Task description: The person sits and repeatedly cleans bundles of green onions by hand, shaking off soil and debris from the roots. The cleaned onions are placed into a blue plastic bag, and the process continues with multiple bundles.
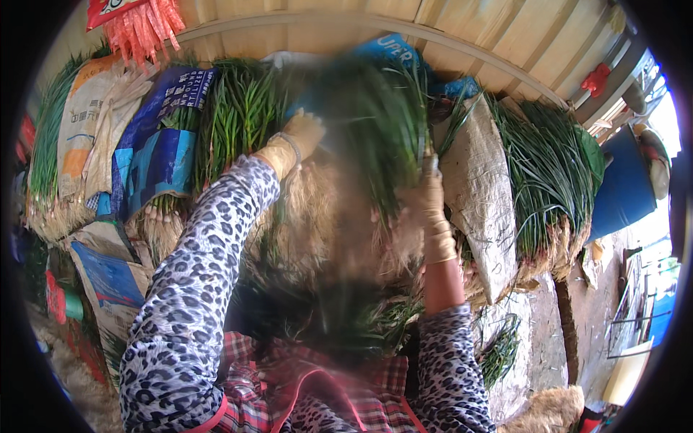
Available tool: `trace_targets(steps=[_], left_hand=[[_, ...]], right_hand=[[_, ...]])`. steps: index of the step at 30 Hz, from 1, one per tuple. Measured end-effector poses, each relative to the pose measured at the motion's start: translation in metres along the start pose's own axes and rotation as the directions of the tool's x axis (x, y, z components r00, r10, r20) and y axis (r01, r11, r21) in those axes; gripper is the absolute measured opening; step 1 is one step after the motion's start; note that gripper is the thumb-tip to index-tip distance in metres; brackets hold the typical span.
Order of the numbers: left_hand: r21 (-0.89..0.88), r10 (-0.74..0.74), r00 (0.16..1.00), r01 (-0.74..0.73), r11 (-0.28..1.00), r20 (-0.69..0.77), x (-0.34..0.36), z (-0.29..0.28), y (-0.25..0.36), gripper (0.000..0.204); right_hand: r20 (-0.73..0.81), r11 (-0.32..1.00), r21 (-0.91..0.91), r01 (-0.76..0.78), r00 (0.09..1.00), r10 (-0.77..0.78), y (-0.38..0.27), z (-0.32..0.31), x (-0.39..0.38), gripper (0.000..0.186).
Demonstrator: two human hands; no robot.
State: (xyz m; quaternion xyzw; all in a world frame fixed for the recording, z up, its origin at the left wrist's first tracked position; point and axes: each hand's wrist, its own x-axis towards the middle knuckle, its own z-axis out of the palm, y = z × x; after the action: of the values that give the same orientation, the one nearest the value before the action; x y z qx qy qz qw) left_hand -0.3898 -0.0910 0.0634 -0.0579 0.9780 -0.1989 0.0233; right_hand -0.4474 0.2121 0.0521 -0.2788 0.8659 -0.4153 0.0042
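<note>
Both my hands wear yellowish gloves. My right hand (429, 202) is closed, its outline partly smeared, around the stems of a bunch of scallion-like greens (390, 123); the long dark leaves spread to its left. My left hand (299, 141) is raised at the far side, beside the leaves of the row. Its fingers look curled, and a blurred patch hides what they close on. Between and below the hands hang pale, stringy roots (310, 198) of more bunches. Loose green leaves (310, 310) lie in front of me.
More rooted bunches (242, 108) stand left, partly covered by a blue sack (162, 155) and a pale sack (90, 137). Another pale sack (476, 187) leans right, beside a large bunch (545, 180) and a blue barrel (628, 180). Behind runs a corrugated wall (289, 13); red plastic strips (144, 32) hang upper left.
</note>
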Motion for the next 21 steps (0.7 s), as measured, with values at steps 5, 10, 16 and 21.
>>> trace_targets(steps=[5, 10, 16, 21], left_hand=[[0.069, 0.185, 0.971, -0.176, 0.982, -0.15, 0.003, -0.026, -0.001, 0.015], [0.063, 0.51, 0.859, -0.507, 0.86, -0.054, -0.067, -0.091, 0.028, 0.006], [0.231, 0.44, 0.885, -0.4, 0.887, -0.155, -0.175, -0.038, 0.019, 0.011], [0.307, 0.28, 0.955, -0.238, 0.921, -0.101, -0.22, -0.032, 0.016, 0.011]], right_hand=[[0.03, 0.777, 0.588, -0.223, 0.967, 0.254, -0.001, -0.019, -0.003, 0.081], [0.059, 0.77, 0.612, -0.179, 0.982, 0.181, 0.001, -0.028, -0.013, 0.083], [0.079, 0.827, 0.555, -0.086, 0.996, 0.051, 0.017, 0.011, -0.007, 0.085], [0.064, 0.633, 0.771, -0.071, 0.997, 0.034, -0.095, -0.04, -0.016, 0.081]])
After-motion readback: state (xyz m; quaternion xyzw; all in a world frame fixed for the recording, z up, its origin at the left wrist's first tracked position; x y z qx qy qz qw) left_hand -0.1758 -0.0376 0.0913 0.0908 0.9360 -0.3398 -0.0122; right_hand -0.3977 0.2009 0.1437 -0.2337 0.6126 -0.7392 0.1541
